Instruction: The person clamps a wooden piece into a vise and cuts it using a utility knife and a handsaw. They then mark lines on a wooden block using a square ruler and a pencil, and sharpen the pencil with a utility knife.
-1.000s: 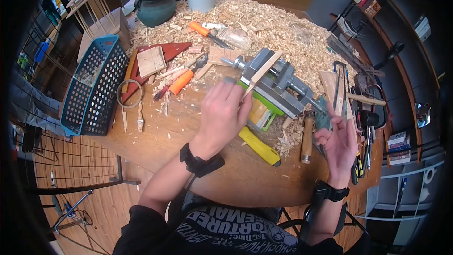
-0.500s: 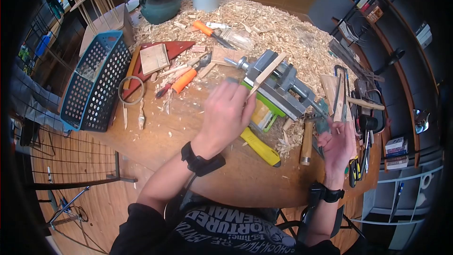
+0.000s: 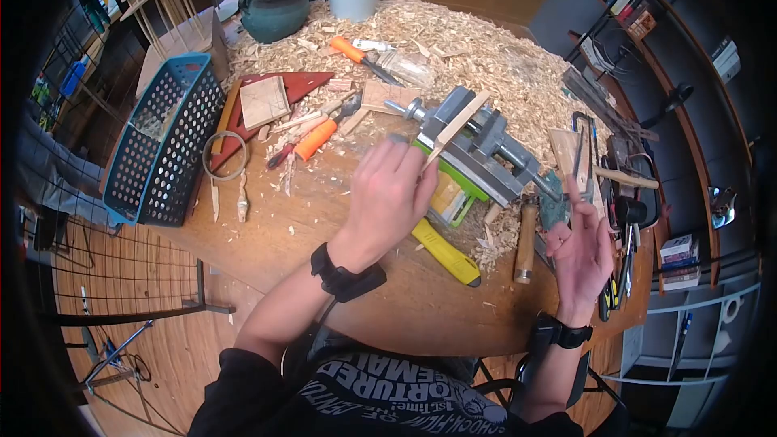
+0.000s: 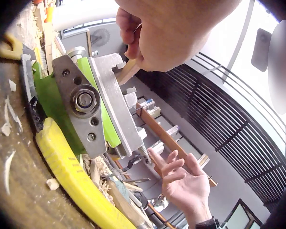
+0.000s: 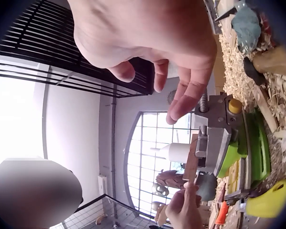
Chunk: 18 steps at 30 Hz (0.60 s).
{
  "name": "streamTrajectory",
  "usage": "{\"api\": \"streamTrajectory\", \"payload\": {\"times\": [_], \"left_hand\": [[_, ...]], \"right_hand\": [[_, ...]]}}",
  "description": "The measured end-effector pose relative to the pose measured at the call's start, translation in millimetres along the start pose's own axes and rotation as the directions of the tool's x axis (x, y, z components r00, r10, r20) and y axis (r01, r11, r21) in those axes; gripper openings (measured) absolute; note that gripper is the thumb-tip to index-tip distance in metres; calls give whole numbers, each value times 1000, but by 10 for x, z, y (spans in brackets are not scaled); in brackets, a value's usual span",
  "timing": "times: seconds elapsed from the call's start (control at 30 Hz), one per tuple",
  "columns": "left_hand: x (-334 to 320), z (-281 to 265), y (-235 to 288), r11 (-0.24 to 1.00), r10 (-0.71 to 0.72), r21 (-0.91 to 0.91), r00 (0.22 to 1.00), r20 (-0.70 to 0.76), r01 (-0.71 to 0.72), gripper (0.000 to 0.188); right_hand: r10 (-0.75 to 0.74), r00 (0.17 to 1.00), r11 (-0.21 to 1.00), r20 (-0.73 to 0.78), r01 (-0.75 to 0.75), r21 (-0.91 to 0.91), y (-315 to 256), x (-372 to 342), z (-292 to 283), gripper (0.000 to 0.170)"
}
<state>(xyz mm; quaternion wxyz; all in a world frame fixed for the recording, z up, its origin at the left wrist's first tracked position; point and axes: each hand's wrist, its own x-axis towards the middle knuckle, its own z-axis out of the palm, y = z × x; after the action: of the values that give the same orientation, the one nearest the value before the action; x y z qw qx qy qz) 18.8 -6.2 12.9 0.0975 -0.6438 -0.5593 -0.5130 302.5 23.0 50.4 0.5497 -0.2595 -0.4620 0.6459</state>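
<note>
My left hand (image 3: 387, 198) pinches the near end of a thin wooden strip (image 3: 461, 123) between thumb and fingers. That strip lies slantwise across the top of a grey metal vise (image 3: 503, 146) with a green base. The left wrist view shows the pinched wood (image 4: 127, 72) beside the vise's steel side. My right hand (image 3: 583, 263) is raised palm up to the right of the vise, fingers loosely spread and holding nothing. Nearest to it are a wooden handle (image 3: 526, 244) and a greenish cloth-like piece (image 3: 554, 209). In front of the vise lies a yellow-handled tool (image 3: 447, 252).
Wood shavings (image 3: 486, 44) heap across the back of the table. On the left stand a blue perforated basket (image 3: 166, 146), a red triangular board (image 3: 301, 87) and orange-handled tools (image 3: 316, 139). A saw frame (image 3: 584, 125) and several other tools crowd the right edge.
My right hand's fingers dip and bend half a second ago, then rise and spread again now. My left hand keeps its hold on the strip. The head view has shifted slightly.
</note>
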Motion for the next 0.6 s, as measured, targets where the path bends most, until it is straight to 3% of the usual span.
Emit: {"api": "streamTrajectory", "payload": {"times": [0.07,0.1,0.17,0.3,0.37,0.4,0.47,0.5,0.6], "left_hand": [[-1,2,3,1000,-6,9,1000,8,6,17],[1,-2,2,1000,-9,5,1000,7,9,17],[5,-9,-3,1000,-16,5,1000,3,16,17],[13,-8,-6,1000,0,-2,1000,-18,0,16],[14,-9,-8,1000,1,-4,1000,-14,-1,16],[15,-6,-8,1000,5,-6,1000,-20,-6,16],[13,5,3,1000,14,-15,1000,-24,-14,16],[8,3,2,1000,8,-10,1000,-15,-8,16],[12,-4,-6,1000,6,-5,1000,-17,-6,15]], "right_hand": [[134,989,989,-69,-138,-46,55,37,-86,44],[135,989,989,-66,-138,-46,67,45,-119,44],[294,953,954,70,-298,45,75,41,-167,46],[297,943,941,151,-316,123,21,-12,-65,47],[164,966,927,200,-220,304,-48,-23,-48,48],[163,967,927,196,-218,305,-76,-18,6,48],[45,999,999,-19,-45,31,-117,9,140,48],[41,999,999,-21,-41,30,-98,13,86,48],[210,977,977,22,-209,-41,5,78,-134,48]]}}
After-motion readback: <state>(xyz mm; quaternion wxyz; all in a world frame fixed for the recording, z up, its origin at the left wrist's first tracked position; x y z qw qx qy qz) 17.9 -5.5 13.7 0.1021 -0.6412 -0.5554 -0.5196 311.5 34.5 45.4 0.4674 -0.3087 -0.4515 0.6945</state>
